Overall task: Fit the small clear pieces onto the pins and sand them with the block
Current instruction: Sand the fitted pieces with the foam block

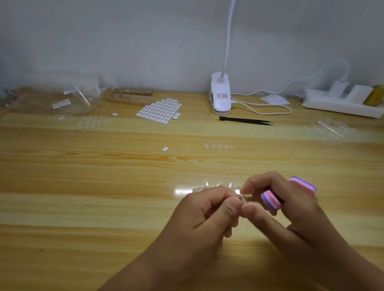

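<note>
Head view: the likeliest slip, in my judgement, is the small clear curved plastic piece (242, 197) springing out of the pinch. It looks slick and tiny, and it is caught only at its edges where the two thumbs meet. On the glossy yellow wooden surface (89, 194) it would be hard to spot again. A second risk is a knuckle brushing the row of clear pieces standing on short pins (217, 185), just at 12 o'clock of the left hand (201, 218); they look easy to topple. The pink-and-purple striped foam sanding block (272, 200) could also twist loose, since the same hand is busy with fingertip work.

The left grip is closed, thumb and forefinger tips pressed together on the clear piece. I cannot tell whether a pin sits under it. The right hand (287, 207) has its fingers curled round the block, whose ends poke out at 9 and 1 o'clock of the fist. Its thumb and forefinger nip the same piece from the 3 o'clock side. The piece lies between both hands, at about 5 o'clock of the picture's middle.
</note>
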Available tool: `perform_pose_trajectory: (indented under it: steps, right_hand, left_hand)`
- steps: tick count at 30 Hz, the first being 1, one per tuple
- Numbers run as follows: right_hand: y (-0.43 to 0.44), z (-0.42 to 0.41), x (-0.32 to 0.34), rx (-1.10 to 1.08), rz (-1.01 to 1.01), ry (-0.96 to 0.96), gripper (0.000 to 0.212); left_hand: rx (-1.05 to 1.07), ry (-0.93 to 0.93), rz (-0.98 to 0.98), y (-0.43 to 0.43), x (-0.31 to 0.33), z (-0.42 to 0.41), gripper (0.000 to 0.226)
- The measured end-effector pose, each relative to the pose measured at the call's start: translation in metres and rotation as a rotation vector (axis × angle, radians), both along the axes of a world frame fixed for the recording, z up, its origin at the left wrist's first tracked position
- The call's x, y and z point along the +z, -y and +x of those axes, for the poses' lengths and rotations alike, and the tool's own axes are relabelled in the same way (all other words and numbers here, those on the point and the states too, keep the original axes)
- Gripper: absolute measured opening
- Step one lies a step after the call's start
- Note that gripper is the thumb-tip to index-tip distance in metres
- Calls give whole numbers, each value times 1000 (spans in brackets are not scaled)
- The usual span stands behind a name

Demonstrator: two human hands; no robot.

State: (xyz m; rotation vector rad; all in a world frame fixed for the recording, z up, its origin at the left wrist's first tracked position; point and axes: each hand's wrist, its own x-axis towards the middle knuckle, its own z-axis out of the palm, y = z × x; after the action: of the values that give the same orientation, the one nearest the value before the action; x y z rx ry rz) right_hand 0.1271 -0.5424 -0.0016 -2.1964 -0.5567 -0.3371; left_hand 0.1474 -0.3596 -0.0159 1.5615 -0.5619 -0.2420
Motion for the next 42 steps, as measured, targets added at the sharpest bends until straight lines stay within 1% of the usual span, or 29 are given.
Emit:
perform_pose_trajectory:
  steps: [1,3,5,7,9,11,14,15,18,20,22,23,26,28,30,32,34,35,36,38,39,42]
  right_hand:
    - [0,2,1,-6,5,19,16]
    - [4,7,3,18,61,-33,17]
    - [11,13,6,16,68,-78,22]
    - [20,25,9,-34,-14,-91,24]
    - [25,38,11,-49,-169,-97,28]
    - [25,48,8,-24,-293,-99,30]
    - [21,55,1,-3,-396,-78,22]
    - [21,55,1,0,-406,-72,22]
    - [23,53,9,22,-393,-75,40]
    - [24,52,12,40,-373,-73,45]
    - [22,52,12,51,-390,-37,46]
    - [19,53,11,54,-413,-5,43]
    - [9,53,9,54,-464,102,19]
    - [6,51,10,72,-483,147,13]
    - [5,47,11,99,-492,192,12]
    - [6,41,11,94,-429,170,20]
    - [9,34,11,75,-302,111,27]
    - [9,31,10,70,-237,79,27]
    - [10,27,10,64,-179,49,26]
    - [11,21,9,51,-87,1,23]
    - [11,18,9,52,-57,-12,21]
    - [11,13,11,75,4,-53,20]
  left_hand:
    - [-2,7,-13,-1,0,0,22]
    - [19,2,-36,-1,1,0,18]
    - [125,19,-12,-1,1,1,20]
    - [324,155,111,-4,2,5,23]
    - [501,302,256,-9,4,10,21]
    - [589,362,392,-15,4,15,18]
    - [550,335,571,-17,-1,21,24]
    - [523,326,626,-17,-3,21,24]
    - [477,337,733,-14,-5,19,21]
    - [472,348,761,-14,-6,19,19]
    - [470,357,767,-15,-6,19,17]
    - [468,362,767,-15,-7,20,16]
    - [465,373,775,-16,-7,20,16]
    - [460,377,770,-16,-7,21,17]
    - [461,381,767,-17,-7,21,18]
    - [478,414,765,-17,-7,21,23]
    - [482,513,746,-17,-5,19,41]
    - [459,583,695,-16,-2,19,49]
    - [428,656,616,-15,1,18,51]
    - [370,798,466,-12,5,13,44]
    - [353,850,423,-11,5,11,39]
    - [326,887,348,-10,6,9,31]
